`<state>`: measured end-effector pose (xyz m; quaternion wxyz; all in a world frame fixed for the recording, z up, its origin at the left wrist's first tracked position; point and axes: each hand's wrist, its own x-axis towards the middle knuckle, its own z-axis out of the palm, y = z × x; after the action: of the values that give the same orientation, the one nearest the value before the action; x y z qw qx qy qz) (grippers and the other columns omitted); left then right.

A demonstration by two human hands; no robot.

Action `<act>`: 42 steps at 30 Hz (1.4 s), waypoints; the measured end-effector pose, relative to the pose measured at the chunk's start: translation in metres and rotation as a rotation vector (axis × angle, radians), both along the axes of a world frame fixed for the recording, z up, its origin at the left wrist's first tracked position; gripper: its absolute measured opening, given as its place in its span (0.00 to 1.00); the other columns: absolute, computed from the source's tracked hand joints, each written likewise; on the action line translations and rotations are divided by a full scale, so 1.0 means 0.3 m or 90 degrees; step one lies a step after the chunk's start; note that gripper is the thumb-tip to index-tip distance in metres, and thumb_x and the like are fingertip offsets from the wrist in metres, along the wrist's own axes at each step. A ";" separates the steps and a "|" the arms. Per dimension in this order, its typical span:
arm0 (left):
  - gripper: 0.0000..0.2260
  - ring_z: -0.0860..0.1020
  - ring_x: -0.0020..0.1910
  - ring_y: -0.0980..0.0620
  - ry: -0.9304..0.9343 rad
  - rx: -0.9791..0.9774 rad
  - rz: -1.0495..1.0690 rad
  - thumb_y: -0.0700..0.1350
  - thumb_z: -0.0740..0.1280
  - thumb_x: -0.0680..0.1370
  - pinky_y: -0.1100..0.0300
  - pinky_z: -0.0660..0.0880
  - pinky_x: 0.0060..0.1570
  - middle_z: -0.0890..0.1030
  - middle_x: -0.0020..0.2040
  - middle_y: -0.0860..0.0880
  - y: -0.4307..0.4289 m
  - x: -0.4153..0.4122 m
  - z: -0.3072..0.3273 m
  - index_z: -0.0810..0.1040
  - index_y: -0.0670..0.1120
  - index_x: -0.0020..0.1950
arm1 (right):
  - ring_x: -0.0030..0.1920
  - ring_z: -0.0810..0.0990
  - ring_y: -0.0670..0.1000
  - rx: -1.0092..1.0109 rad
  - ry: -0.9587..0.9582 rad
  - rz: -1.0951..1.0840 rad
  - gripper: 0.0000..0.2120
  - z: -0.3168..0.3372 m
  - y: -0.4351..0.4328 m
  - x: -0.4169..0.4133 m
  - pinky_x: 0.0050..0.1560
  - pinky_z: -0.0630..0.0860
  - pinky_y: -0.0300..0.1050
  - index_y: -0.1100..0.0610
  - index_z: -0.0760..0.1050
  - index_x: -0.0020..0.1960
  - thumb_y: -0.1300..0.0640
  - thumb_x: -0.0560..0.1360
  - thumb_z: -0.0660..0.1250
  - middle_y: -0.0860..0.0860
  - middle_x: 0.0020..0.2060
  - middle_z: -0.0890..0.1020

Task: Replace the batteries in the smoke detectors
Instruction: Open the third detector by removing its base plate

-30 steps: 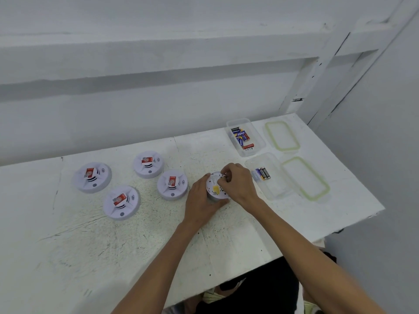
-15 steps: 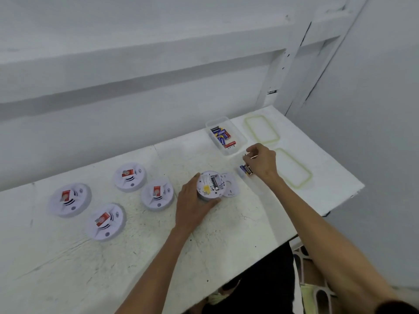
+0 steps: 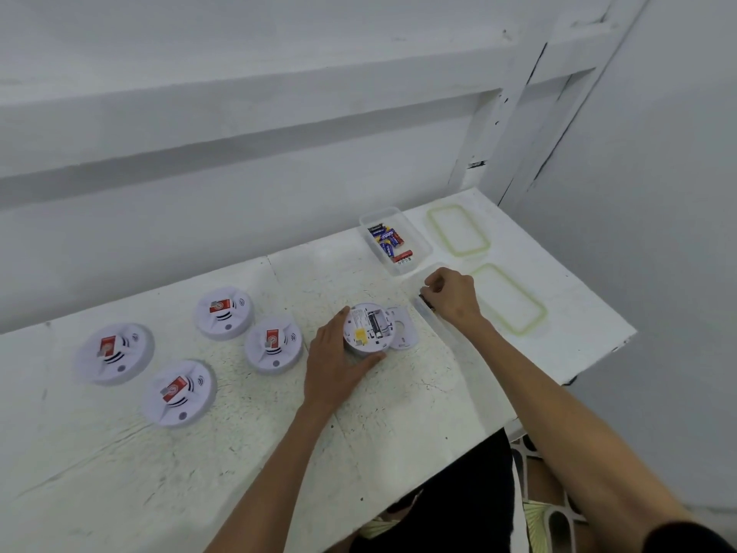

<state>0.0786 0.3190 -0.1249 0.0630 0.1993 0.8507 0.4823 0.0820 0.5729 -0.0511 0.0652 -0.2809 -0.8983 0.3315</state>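
White detector (image 3: 369, 329) open on table (image 3: 239, 453), cover (image 3: 402, 329) off beside it, left hand (image 3: 339, 369) gripping its rim; right hand (image 3: 450, 297) gone from it to near clear box (image 3: 423, 313), fingers curled, grip unclear; likely discarding old battery

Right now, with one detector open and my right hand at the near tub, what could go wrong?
The far tub holds batteries and your right hand is at the near tub right beside it; old and new cells could get mixed. The loose cover lies beside the open detector your left hand grips; a sweeping forearm might knock it off. The other four detectors look alike, so you might lose track.
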 end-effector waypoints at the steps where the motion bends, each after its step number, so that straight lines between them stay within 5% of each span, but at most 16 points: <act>1: 0.45 0.69 0.73 0.53 0.000 0.001 -0.001 0.72 0.71 0.69 0.52 0.66 0.74 0.71 0.75 0.52 0.000 0.002 0.002 0.65 0.51 0.79 | 0.40 0.82 0.51 0.011 0.014 -0.003 0.02 0.003 -0.005 0.001 0.39 0.74 0.39 0.56 0.78 0.44 0.62 0.73 0.68 0.52 0.39 0.83; 8: 0.46 0.70 0.73 0.52 0.003 0.008 0.004 0.70 0.73 0.68 0.52 0.67 0.73 0.72 0.75 0.52 -0.002 0.005 0.006 0.65 0.49 0.79 | 0.42 0.77 0.47 0.130 0.142 0.159 0.06 0.065 -0.107 0.018 0.44 0.73 0.40 0.56 0.79 0.51 0.61 0.75 0.67 0.48 0.45 0.81; 15: 0.49 0.72 0.72 0.50 -0.018 0.033 0.007 0.74 0.69 0.66 0.49 0.66 0.75 0.73 0.74 0.47 0.008 0.004 0.001 0.66 0.48 0.78 | 0.55 0.76 0.52 0.189 0.010 0.490 0.08 0.061 -0.209 0.050 0.54 0.76 0.49 0.56 0.78 0.52 0.57 0.73 0.71 0.52 0.57 0.78; 19: 0.47 0.71 0.73 0.50 -0.032 0.020 0.013 0.71 0.72 0.66 0.50 0.66 0.75 0.72 0.75 0.48 0.007 0.002 0.002 0.65 0.48 0.79 | 0.62 0.74 0.54 0.265 -0.069 0.534 0.10 0.079 -0.222 0.050 0.57 0.75 0.49 0.58 0.78 0.54 0.56 0.74 0.70 0.53 0.63 0.77; 25: 0.45 0.70 0.74 0.48 -0.057 -0.002 0.010 0.63 0.77 0.68 0.58 0.60 0.73 0.71 0.76 0.47 0.011 -0.002 0.007 0.64 0.47 0.79 | 0.54 0.76 0.55 0.429 -0.158 0.607 0.13 0.117 -0.253 0.030 0.48 0.78 0.53 0.61 0.76 0.58 0.55 0.79 0.62 0.55 0.55 0.79; 29: 0.47 0.70 0.74 0.48 -0.065 -0.003 0.018 0.66 0.75 0.66 0.51 0.63 0.76 0.72 0.75 0.47 0.014 -0.004 0.001 0.64 0.48 0.79 | 0.50 0.78 0.55 0.491 -0.193 0.644 0.14 0.132 -0.262 0.013 0.42 0.78 0.50 0.60 0.73 0.61 0.53 0.80 0.62 0.55 0.52 0.80; 32: 0.46 0.70 0.74 0.47 -0.069 -0.006 0.017 0.61 0.79 0.68 0.55 0.61 0.74 0.71 0.76 0.46 0.013 -0.004 0.000 0.64 0.47 0.79 | 0.45 0.79 0.56 0.527 -0.209 0.662 0.16 0.117 -0.271 0.004 0.36 0.73 0.47 0.60 0.70 0.63 0.52 0.79 0.64 0.57 0.51 0.81; 36: 0.50 0.71 0.73 0.47 -0.067 -0.015 0.018 0.74 0.71 0.66 0.60 0.60 0.72 0.72 0.75 0.45 0.019 -0.003 -0.001 0.65 0.45 0.79 | 0.48 0.80 0.58 0.542 -0.174 0.665 0.19 0.066 -0.269 0.014 0.37 0.73 0.47 0.59 0.68 0.66 0.52 0.78 0.65 0.58 0.55 0.80; 42: 0.44 0.71 0.72 0.52 -0.028 -0.002 0.009 0.65 0.74 0.68 0.58 0.64 0.73 0.72 0.75 0.48 0.004 0.006 0.015 0.64 0.48 0.79 | 0.61 0.76 0.58 0.488 -0.078 0.625 0.15 0.002 -0.240 0.058 0.48 0.81 0.53 0.57 0.72 0.64 0.55 0.79 0.63 0.56 0.61 0.79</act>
<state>0.0805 0.3204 -0.1205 0.0786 0.1829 0.8511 0.4858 0.0993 0.5009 -0.0505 -0.0502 0.1895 -0.9798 -0.0395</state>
